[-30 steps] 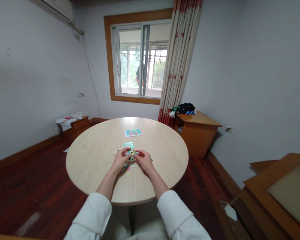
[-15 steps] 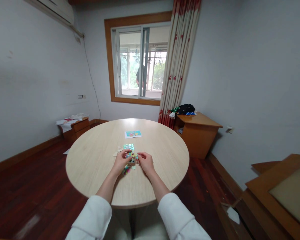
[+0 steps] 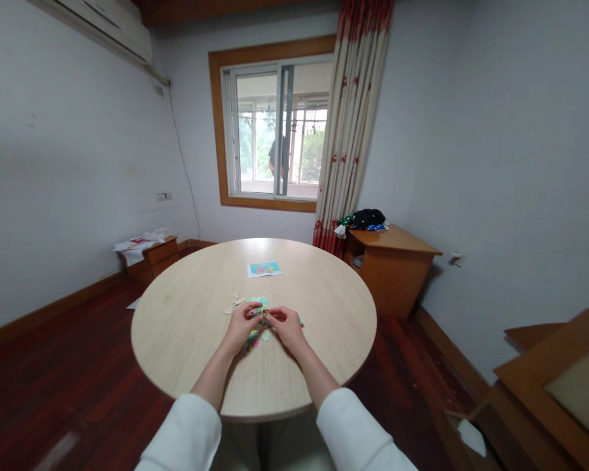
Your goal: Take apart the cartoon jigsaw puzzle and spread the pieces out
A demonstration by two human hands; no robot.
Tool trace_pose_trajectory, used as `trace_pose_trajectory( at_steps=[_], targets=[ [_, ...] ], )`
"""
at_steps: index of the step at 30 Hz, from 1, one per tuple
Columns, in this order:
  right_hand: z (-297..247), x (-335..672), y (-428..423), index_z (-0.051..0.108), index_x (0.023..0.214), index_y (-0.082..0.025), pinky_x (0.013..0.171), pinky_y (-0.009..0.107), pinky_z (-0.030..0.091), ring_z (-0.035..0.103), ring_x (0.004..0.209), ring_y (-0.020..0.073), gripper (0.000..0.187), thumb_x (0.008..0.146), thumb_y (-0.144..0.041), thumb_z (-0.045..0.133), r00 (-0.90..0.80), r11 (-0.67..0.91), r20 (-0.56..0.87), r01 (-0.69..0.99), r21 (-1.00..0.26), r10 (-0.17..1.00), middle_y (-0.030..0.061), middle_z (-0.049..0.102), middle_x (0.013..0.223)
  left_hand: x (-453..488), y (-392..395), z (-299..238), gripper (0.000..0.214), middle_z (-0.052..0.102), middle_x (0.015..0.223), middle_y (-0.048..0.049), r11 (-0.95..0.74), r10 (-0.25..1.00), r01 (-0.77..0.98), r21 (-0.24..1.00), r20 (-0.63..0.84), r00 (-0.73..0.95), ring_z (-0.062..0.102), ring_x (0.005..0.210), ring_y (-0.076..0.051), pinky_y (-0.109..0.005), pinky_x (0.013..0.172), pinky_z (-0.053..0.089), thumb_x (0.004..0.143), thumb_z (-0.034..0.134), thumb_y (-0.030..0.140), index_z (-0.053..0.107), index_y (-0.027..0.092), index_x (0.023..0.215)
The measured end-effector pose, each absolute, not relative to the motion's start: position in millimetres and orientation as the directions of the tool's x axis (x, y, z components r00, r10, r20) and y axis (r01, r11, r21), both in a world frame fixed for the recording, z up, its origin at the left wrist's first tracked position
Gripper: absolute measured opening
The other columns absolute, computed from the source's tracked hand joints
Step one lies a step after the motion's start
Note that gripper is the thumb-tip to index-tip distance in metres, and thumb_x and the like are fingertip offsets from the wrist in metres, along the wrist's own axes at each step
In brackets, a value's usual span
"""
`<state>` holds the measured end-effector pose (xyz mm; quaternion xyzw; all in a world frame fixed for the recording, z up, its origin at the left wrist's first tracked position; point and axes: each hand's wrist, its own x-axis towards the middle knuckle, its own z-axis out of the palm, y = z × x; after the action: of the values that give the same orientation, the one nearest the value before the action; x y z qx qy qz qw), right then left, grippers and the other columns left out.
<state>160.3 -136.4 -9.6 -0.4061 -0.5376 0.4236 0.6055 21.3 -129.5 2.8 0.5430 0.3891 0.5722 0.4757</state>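
Surface [image 3: 191, 327], round, pale: bore picture card [image 3: 265, 269], loose puzzle pieces [image 3: 234, 304]. Left hand [image 3: 239, 328], right hand [image 3: 287, 327]: pinching grip held puzzle section [image 3: 260, 313]. Behind stood window [image 3: 256, 137], curtain [image 3: 347, 124].

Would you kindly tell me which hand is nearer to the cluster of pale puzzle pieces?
Left. The left hand is just on the near side of the pale cluster; the right hand is farther off to the right.
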Motion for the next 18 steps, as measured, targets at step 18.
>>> trace_pose_trajectory(
  at_steps=[18],
  targets=[
    [-9.2,162.7,-136.3,0.064,0.07,-0.017,0.067,0.03,0.049,0.063,0.07,0.018,0.014,0.065,-0.03,0.065,0.186,0.362,0.361,0.03,-0.932,0.914,0.0042,0.068,0.071,21.5,-128.8,2.4,0.041,0.072,0.083,-0.0109,-0.224,0.973,-0.135,0.965,0.23,0.031,0.067,0.08,-0.025,-0.037,0.073,0.053,0.053,0.079,0.042,0.069,0.013,0.081]
  ],
)
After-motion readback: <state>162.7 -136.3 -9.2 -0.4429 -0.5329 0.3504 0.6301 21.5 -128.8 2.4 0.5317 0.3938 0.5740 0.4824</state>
